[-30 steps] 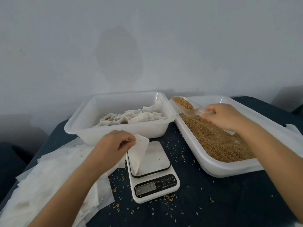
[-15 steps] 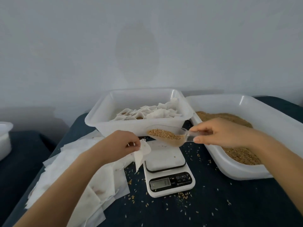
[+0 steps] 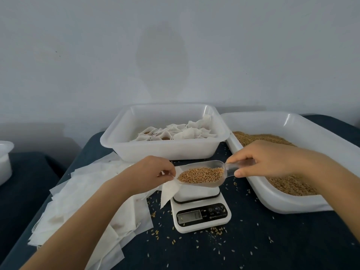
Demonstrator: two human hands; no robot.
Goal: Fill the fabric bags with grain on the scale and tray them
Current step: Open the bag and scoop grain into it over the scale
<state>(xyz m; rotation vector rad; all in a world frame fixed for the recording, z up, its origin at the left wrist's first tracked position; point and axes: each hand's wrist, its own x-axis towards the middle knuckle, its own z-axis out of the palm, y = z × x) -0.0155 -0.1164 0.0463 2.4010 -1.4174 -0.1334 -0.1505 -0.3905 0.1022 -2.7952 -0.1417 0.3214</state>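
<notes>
A dark blue cloth covers the table (image 3: 272,240), which fills the lower half of the frame and is speckled with spilled grains around the white scale (image 3: 201,213) at lower centre. Behind it a plain pale grey wall (image 3: 175,55) takes up the whole upper half, with a faint darker patch at its middle. The left hand (image 3: 153,172), at centre, pinches the top edge of an empty fabric bag (image 3: 168,191) between closed thumb and fingers; the bag hangs at the scale's left edge. The right hand (image 3: 268,159) grips the handle of a clear scoop (image 3: 202,175) full of grain, its mouth touching the bag's opening above the scale platform. A white tray of filled bags (image 3: 165,151) sits behind the scale, and a wider white tray of grain (image 3: 292,203) lies at right. Loose empty bags (image 3: 87,201) are spread at lower left. Another white container (image 3: 4,162) shows at the far left edge.
</notes>
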